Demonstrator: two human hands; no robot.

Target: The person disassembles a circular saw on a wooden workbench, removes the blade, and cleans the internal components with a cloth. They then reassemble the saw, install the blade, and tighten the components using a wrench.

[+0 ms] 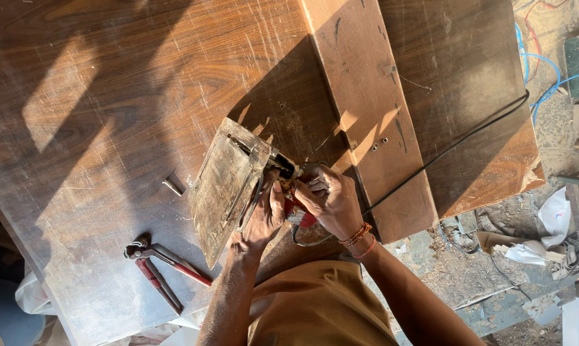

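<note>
Both hands are bunched up at the near edge of a big dark wooden table [97, 96], working on a power saw [238, 186] that's tipped up on its side. Its worn, scuffed metal base plate faces left, and the motor end points toward the person.

The left hand [262, 218] is pressed up against the saw's underside, fingers curled around the body just below the plate. So those fingers are closed on the saw. The right hand [328, 200] sits just to the right of it, fingertips pinched together on something small at the motor end. It's too tiny and too shaded for me to say what it is. There's a red part [301, 216] of the tool peeking out between the two hands. The right wrist has an orange bead bracelet [356, 236].

A black cord [456, 144] runs from under the hands, across a lighter wooden plank [366, 109] lying on the table, and off the far right edge.

Off to the left, well apart from the hands, a pair of red-handled pliers [161, 266] lies flat on the table. A small metal bit [172, 186] lies just left of the saw's plate. The floor [469, 269] on the right is covered in sawdust and paper scraps.
</note>
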